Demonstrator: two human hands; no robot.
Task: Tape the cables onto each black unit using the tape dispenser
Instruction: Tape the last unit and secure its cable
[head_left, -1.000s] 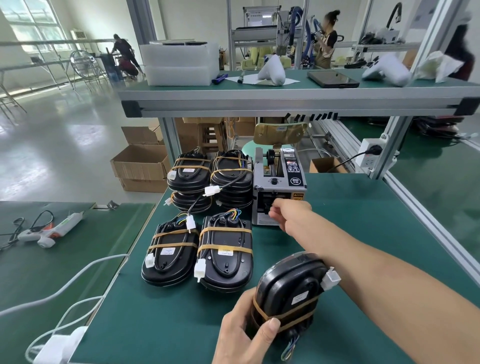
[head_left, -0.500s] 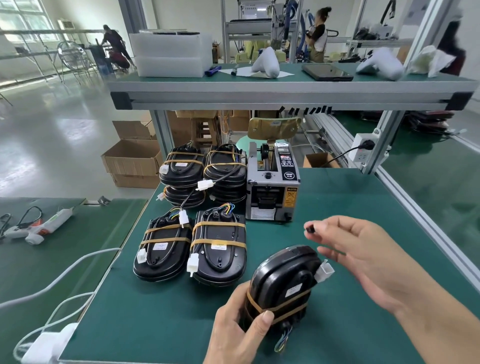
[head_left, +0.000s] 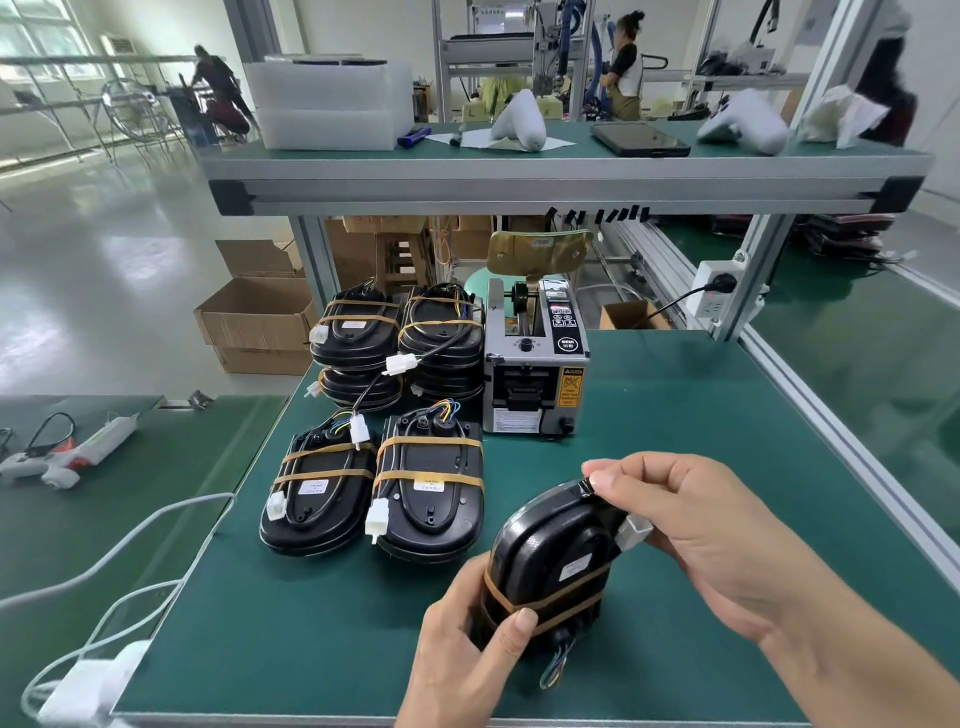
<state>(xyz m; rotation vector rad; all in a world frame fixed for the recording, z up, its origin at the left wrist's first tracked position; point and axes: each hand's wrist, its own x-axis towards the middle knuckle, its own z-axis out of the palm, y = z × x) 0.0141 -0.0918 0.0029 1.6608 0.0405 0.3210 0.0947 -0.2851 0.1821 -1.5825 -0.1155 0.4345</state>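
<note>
Black unit (head_left: 545, 561) banded with tan tape (head_left: 540, 603); white connector (head_left: 634, 532) at 3 o'clock; multicoloured wires (head_left: 558, 662) at 6 o'clock; green mat (head_left: 311, 623); grey tape dispenser (head_left: 535, 384) at 12 o'clock.

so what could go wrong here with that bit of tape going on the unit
1. The right hand pinches a small black tape piece at the top edge of the black unit; it could stick to a fingertip or land crooked.
2. The left hand grips only the unit's lower end, so pressing may tip it.
3. The white connector sits against the right hand and might get knocked loose.
</note>
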